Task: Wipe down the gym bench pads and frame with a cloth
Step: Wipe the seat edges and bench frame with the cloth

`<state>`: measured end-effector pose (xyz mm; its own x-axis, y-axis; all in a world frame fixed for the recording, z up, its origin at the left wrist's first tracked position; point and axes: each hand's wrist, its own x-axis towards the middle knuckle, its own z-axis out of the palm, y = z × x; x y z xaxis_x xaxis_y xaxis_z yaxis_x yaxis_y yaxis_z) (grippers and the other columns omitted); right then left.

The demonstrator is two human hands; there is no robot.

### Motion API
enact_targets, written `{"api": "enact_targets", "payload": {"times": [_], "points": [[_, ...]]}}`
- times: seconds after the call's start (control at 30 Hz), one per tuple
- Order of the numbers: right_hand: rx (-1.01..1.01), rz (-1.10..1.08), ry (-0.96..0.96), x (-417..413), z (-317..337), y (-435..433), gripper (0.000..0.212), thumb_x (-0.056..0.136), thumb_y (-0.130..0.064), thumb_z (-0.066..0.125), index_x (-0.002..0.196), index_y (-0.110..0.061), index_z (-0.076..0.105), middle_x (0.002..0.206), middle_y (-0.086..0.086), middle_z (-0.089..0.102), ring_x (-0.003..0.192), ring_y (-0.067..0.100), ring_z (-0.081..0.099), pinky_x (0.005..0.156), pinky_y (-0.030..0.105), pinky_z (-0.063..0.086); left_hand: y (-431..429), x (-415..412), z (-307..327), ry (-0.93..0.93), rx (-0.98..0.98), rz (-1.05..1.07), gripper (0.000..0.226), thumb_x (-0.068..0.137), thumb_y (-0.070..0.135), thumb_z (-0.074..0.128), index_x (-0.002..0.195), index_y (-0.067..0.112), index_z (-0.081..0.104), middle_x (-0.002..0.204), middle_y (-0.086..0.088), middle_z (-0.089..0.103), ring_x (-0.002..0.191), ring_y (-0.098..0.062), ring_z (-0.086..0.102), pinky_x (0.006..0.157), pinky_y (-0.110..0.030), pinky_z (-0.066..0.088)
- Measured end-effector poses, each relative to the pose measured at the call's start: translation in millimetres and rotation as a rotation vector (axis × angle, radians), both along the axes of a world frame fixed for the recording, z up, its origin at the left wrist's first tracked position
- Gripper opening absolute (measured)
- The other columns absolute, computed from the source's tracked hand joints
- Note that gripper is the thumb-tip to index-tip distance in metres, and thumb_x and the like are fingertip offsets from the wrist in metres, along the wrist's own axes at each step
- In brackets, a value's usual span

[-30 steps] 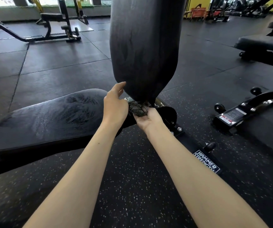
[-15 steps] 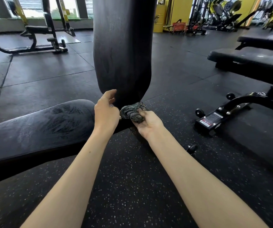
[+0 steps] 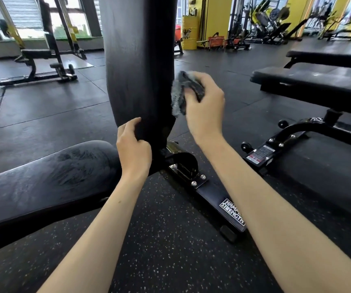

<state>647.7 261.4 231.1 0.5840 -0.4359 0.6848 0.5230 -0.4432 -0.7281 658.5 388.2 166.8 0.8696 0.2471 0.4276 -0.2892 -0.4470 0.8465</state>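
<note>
So the grey cloth [image 3: 181, 92] sits just right of centre, bunched up in the right hand [image 3: 205, 106], which has its fingers curled round it and holds it against the right edge of the upright back pad [image 3: 138, 60]. Part of the cloth hangs down along that edge. The left hand [image 3: 133, 149] is lower, centre frame, gripping the narrow bottom end of the same pad with fingers curled over the front. Both forearms come up from the bottom corners, bare, the right one reaching higher. The back pad is black vinyl, smooth with faint streaks, and tapers toward the bottom. The seat pad [image 3: 43, 182] stretches off to the lower left, same black vinyl, with smeary swirl marks on it. Below the hands the frame [image 3: 212, 193] is glossy black metal with silver bolts and a sticker partly reading "STRENGTH". The floor [image 3: 170, 250] is black speckled rubber. Another flat bench [image 3: 310, 81] sits at the right, and a yellow drum [image 3: 189, 32] stands top centre.
</note>
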Motion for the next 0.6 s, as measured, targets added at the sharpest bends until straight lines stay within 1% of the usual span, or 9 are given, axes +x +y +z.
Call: {"api": "enact_targets", "payload": {"times": [0.07, 0.13, 0.2, 0.23, 0.33, 0.37, 0.47, 0.53, 0.6], "points": [[-0.319, -0.117, -0.097, 6, 5, 15, 0.026, 0.084, 0.005, 0.056, 0.104, -0.007, 0.067, 0.100, 0.004, 0.065, 0.093, 0.015, 0.057, 0.078, 0.019, 0.046, -4, 1, 3, -0.006, -0.019, 0.032, 0.068, 0.076, -0.018, 0.033, 0.131, 0.015, 0.054, 0.132, -0.002, 0.048, 0.116, -0.014, 0.047, 0.098, -0.015, 0.034], [-0.470, -0.219, -0.152, 15, -2, 30, 0.030, 0.079, 0.010, 0.056, 0.101, -0.004, 0.068, 0.098, 0.007, 0.066, 0.093, 0.024, 0.057, 0.072, 0.026, 0.048, -7, 2, 4, -0.018, -0.036, 0.045, 0.068, 0.075, -0.018, 0.033, 0.130, 0.014, 0.055, 0.132, -0.002, 0.048, 0.117, -0.012, 0.045, 0.094, -0.008, 0.029], [-0.532, -0.288, -0.232, 22, -13, 40, 0.032, 0.070, 0.017, 0.056, 0.093, -0.001, 0.069, 0.092, 0.010, 0.067, 0.086, 0.030, 0.059, 0.069, 0.032, 0.052, -6, 4, 2, -0.043, -0.046, 0.050, 0.067, 0.074, -0.019, 0.032, 0.130, 0.012, 0.055, 0.130, -0.004, 0.049, 0.119, -0.016, 0.046, 0.092, -0.007, 0.029], [-0.562, -0.317, -0.275, 25, -16, 42, 0.032, 0.068, 0.019, 0.055, 0.090, 0.000, 0.068, 0.090, 0.011, 0.068, 0.084, 0.031, 0.060, 0.071, 0.035, 0.053, -4, 6, 1, -0.045, -0.055, 0.060, 0.067, 0.074, -0.019, 0.032, 0.129, 0.012, 0.055, 0.129, -0.004, 0.049, 0.118, -0.016, 0.047, 0.091, -0.005, 0.030], [-0.662, -0.353, -0.324, 26, -29, 39, 0.030, 0.072, 0.017, 0.050, 0.089, 0.001, 0.068, 0.091, 0.012, 0.068, 0.085, 0.030, 0.062, 0.074, 0.036, 0.052, 3, 11, -4, -0.023, -0.089, 0.109, 0.066, 0.077, -0.020, 0.033, 0.131, 0.012, 0.053, 0.130, -0.004, 0.048, 0.115, -0.012, 0.046, 0.080, 0.007, 0.028], [-0.697, -0.347, -0.321, 25, -33, 36, 0.030, 0.074, 0.016, 0.050, 0.090, 0.001, 0.069, 0.093, 0.012, 0.068, 0.087, 0.030, 0.062, 0.075, 0.035, 0.052, 5, 12, -5, -0.017, -0.097, 0.119, 0.066, 0.077, -0.020, 0.033, 0.131, 0.012, 0.052, 0.130, -0.004, 0.048, 0.115, -0.011, 0.045, 0.078, 0.007, 0.028], [-0.797, -0.331, -0.307, 19, -44, 29, 0.033, 0.071, 0.018, 0.053, 0.093, 0.001, 0.070, 0.095, 0.012, 0.069, 0.089, 0.030, 0.063, 0.076, 0.035, 0.050, 7, 15, -7, -0.001, -0.109, 0.130, 0.066, 0.077, -0.020, 0.032, 0.132, 0.013, 0.052, 0.131, -0.004, 0.047, 0.118, -0.013, 0.046, 0.084, -0.002, 0.029], [-0.822, -0.298, -0.295, 16, -47, 24, 0.033, 0.070, 0.020, 0.056, 0.094, 0.002, 0.069, 0.096, 0.013, 0.068, 0.089, 0.030, 0.062, 0.077, 0.036, 0.051, 6, 16, -6, 0.003, -0.120, 0.133, 0.066, 0.077, -0.020, 0.032, 0.131, 0.013, 0.052, 0.131, -0.004, 0.047, 0.117, -0.013, 0.046, 0.086, -0.006, 0.029], [-0.844, -0.235, -0.278, 10, -52, 20, 0.030, 0.073, 0.018, 0.058, 0.096, 0.004, 0.069, 0.096, 0.014, 0.068, 0.089, 0.031, 0.062, 0.076, 0.040, 0.053, 2, 17, -6, 0.010, -0.149, 0.130, 0.065, 0.077, -0.019, 0.033, 0.130, 0.013, 0.053, 0.131, -0.004, 0.048, 0.117, -0.012, 0.046, 0.088, -0.009, 0.030]]}}
